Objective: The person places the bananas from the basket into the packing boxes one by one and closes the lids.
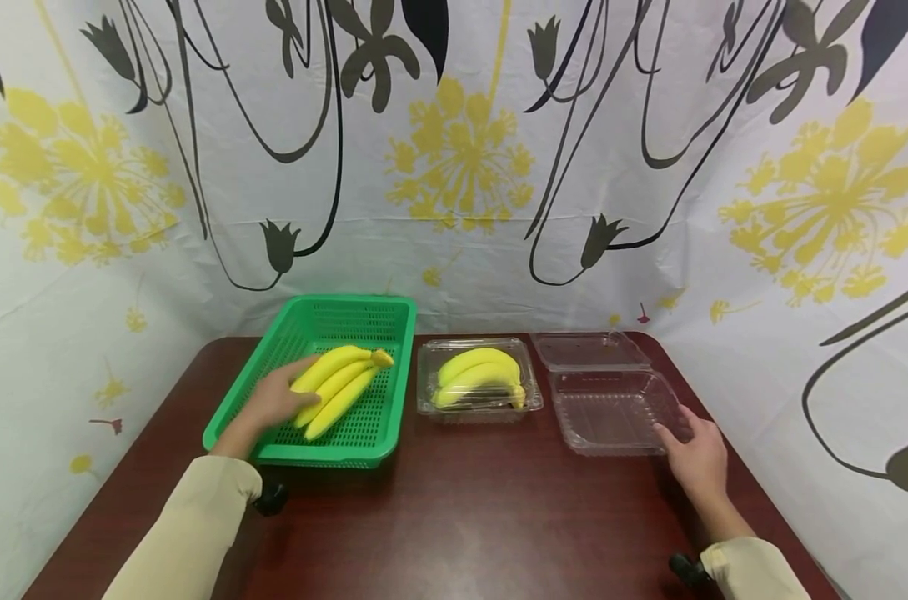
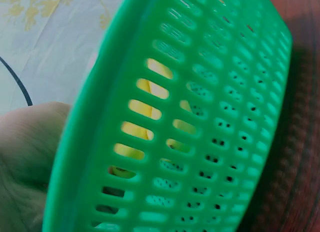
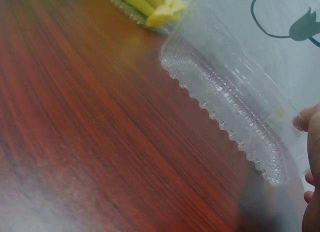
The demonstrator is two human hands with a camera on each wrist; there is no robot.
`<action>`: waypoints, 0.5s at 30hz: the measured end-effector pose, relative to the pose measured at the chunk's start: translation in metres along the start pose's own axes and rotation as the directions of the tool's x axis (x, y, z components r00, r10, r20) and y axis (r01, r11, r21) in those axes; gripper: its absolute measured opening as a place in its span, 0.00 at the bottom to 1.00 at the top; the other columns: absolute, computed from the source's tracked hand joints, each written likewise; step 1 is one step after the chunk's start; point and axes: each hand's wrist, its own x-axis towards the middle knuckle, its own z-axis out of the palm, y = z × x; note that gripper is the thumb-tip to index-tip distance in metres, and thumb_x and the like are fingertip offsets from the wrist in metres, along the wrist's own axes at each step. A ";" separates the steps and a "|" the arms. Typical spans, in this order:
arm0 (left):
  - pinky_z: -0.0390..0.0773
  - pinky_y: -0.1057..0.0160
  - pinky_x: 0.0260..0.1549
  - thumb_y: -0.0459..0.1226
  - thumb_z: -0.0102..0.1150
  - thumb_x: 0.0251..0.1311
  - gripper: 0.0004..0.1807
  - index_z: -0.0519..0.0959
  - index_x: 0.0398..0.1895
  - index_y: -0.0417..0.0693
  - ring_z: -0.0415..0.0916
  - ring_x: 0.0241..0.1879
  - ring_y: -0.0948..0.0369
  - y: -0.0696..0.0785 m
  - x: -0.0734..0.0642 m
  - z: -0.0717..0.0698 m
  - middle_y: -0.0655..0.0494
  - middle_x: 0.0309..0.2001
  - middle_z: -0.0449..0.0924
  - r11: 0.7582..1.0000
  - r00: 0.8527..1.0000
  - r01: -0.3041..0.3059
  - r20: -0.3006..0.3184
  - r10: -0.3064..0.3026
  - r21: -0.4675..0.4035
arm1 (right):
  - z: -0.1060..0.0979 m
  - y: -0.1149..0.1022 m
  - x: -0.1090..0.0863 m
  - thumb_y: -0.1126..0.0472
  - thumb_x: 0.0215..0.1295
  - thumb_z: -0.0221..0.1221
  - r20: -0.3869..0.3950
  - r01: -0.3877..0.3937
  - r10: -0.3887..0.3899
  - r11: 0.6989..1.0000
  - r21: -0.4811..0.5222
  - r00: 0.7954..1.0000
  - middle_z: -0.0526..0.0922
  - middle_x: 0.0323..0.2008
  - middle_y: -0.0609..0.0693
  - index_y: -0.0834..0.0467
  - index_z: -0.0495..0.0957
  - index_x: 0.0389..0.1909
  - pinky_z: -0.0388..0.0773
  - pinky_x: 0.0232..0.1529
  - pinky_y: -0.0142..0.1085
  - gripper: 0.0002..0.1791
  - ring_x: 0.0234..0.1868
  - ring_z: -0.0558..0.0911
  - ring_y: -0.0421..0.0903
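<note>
My left hand [image 1: 279,398] reaches into the green plastic basket [image 1: 303,453] and grips a bunch of yellow bananas [image 1: 339,390], thumb on the near side, stems pointing right. In the left wrist view the slotted basket wall [image 2: 210,117] hides the fingers; yellow shows through its slots. On the right, my right hand [image 1: 699,458] pinches the right edge of a clear plastic clamshell box [image 1: 611,417] between thumb and fingers. Its lid [image 1: 592,352] lies folded open toward the back. The right wrist view shows the box's ridged side [image 3: 225,91] with the thumb at its rim.
Between basket and open box stands a closed clear box [image 1: 431,408] with bananas [image 1: 479,375] inside. All stand toward the back of a dark red-brown table [image 1: 484,517]. A patterned white cloth [image 1: 454,275] hangs behind the table and along both sides.
</note>
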 end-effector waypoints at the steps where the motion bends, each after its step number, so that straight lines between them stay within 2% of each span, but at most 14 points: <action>1: 0.73 0.57 0.29 0.35 0.61 0.62 0.38 0.58 0.74 0.42 0.73 0.32 0.53 0.001 0.000 0.000 0.33 0.56 0.72 1.000 1.000 0.005 -0.014 -0.005 -0.012 | 0.000 -0.001 -0.001 0.61 0.58 0.67 -0.006 0.003 -0.003 1.000 0.005 1.000 0.73 0.44 0.70 0.71 0.71 0.60 0.65 0.48 0.57 0.31 0.47 0.73 0.66; 4: 0.73 0.58 0.28 0.35 0.61 0.62 0.39 0.57 0.75 0.43 0.73 0.32 0.53 0.005 0.001 -0.002 0.33 0.59 0.71 1.000 0.998 0.006 -0.055 -0.007 -0.025 | 0.003 -0.005 -0.003 0.62 0.57 0.68 -0.019 0.008 -0.008 1.000 0.026 1.000 0.74 0.43 0.69 0.70 0.72 0.60 0.66 0.47 0.56 0.31 0.47 0.74 0.65; 9: 0.73 0.59 0.25 0.35 0.59 0.61 0.39 0.56 0.76 0.48 0.71 0.29 0.53 0.010 0.005 -0.005 0.36 0.52 0.74 0.998 0.994 0.025 -0.109 -0.031 -0.056 | 0.008 -0.014 -0.007 0.63 0.57 0.68 -0.013 0.012 -0.011 0.999 0.044 1.000 0.74 0.42 0.68 0.70 0.72 0.59 0.66 0.46 0.55 0.31 0.46 0.74 0.64; 12: 0.73 0.59 0.25 0.35 0.58 0.61 0.40 0.56 0.76 0.51 0.71 0.29 0.53 0.015 0.008 -0.005 0.37 0.50 0.75 0.996 0.991 0.034 -0.123 -0.045 -0.085 | 0.011 -0.019 -0.009 0.64 0.56 0.68 -0.012 0.010 -0.010 0.999 0.051 1.000 0.74 0.42 0.68 0.71 0.71 0.59 0.66 0.46 0.55 0.31 0.45 0.74 0.63; 15: 0.74 0.59 0.26 0.35 0.57 0.61 0.40 0.56 0.76 0.54 0.72 0.32 0.52 0.023 0.007 -0.005 0.37 0.52 0.74 0.991 0.990 0.049 -0.128 -0.065 -0.123 | 0.013 -0.022 -0.010 0.64 0.56 0.68 -0.018 0.005 -0.004 0.998 0.056 1.000 0.75 0.42 0.67 0.71 0.72 0.59 0.67 0.47 0.54 0.31 0.46 0.75 0.63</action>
